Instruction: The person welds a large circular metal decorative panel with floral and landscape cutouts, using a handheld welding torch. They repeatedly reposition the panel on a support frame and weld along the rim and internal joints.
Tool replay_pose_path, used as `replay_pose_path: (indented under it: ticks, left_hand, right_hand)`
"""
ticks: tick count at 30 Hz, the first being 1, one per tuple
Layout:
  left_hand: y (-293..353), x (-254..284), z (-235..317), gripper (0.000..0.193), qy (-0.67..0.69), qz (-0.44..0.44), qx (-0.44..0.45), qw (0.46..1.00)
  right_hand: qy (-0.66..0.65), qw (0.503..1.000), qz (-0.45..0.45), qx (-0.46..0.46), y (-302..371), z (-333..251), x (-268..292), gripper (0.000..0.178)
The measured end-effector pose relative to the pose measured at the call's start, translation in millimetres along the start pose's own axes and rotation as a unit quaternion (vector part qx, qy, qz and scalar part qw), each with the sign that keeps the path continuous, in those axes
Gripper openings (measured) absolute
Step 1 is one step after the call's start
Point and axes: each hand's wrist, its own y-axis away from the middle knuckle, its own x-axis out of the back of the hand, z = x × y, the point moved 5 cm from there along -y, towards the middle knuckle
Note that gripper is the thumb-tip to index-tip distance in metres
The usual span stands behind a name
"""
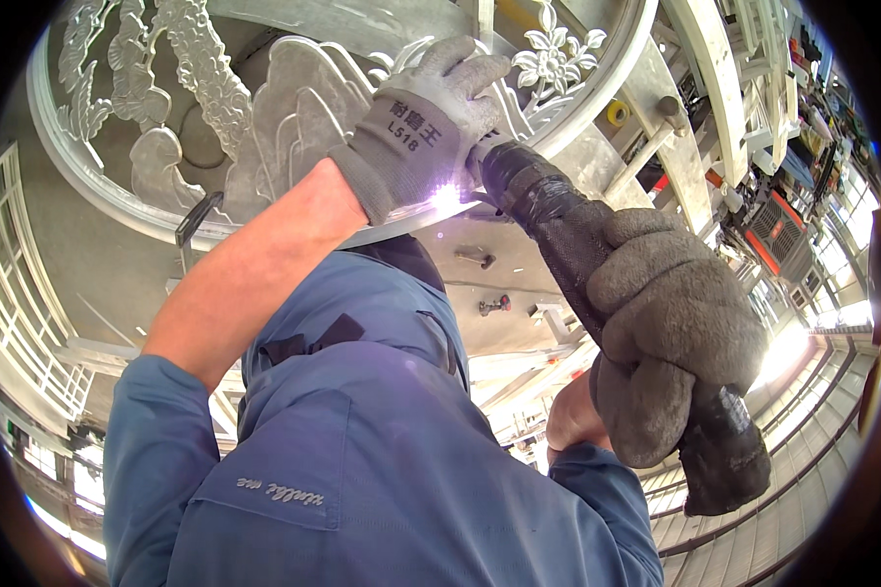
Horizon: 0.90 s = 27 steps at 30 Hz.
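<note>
My right hand (671, 313), in a thick dark grey glove, is wrapped round the black, tape-covered handle of a welding torch (548, 210). At the torch's head a violet-white arc (445, 196) glares on the edge of a round silvery metal frame (127, 210); the glare hides the exact spot. My left hand (426, 117), in a lighter grey glove, reaches over the frame just above the arc, beside the torch head. Its fingers are bent; what they grip is hidden. Inside the frame are leaf-shaped ornaments (206, 73), plain curved plates (308, 103) and a metal flower (555, 54).
A dark clamp (196, 223) sits on the frame's left edge. Below lie a cordless drill (494, 305) and a small dark tool (475, 256) on the floor. Metal beams (666, 127), yellow tape (618, 112) and a red-and-black machine (778, 230) are at right; a white lattice (29, 284) stands at left.
</note>
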Motion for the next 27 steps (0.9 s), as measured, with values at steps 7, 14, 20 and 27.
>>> replay_pose_path:
  ticks: [7,14,20,27]
  left_hand:
    - [-2,8,6,0.023,0.014,0.01,0.005,1.0]
    - [-3,14,10,0.023,0.007,0.007,0.003,1.0]
    - [-7,21,22,0.024,-0.015,0.014,0.003,1.0]
    - [-20,20,16,0.028,-0.007,0.018,0.01,1.0]
  right_hand:
    - [-0.045,0.995,-0.056,0.076,5,8,13,0.029]
    - [-0.074,0.996,-0.038,0.039,10,10,20,0.023]
    - [-0.061,0.987,-0.151,-0.016,-8,-10,24,0.025]
    - [-0.059,0.987,-0.149,-0.01,-9,-4,20,0.026]
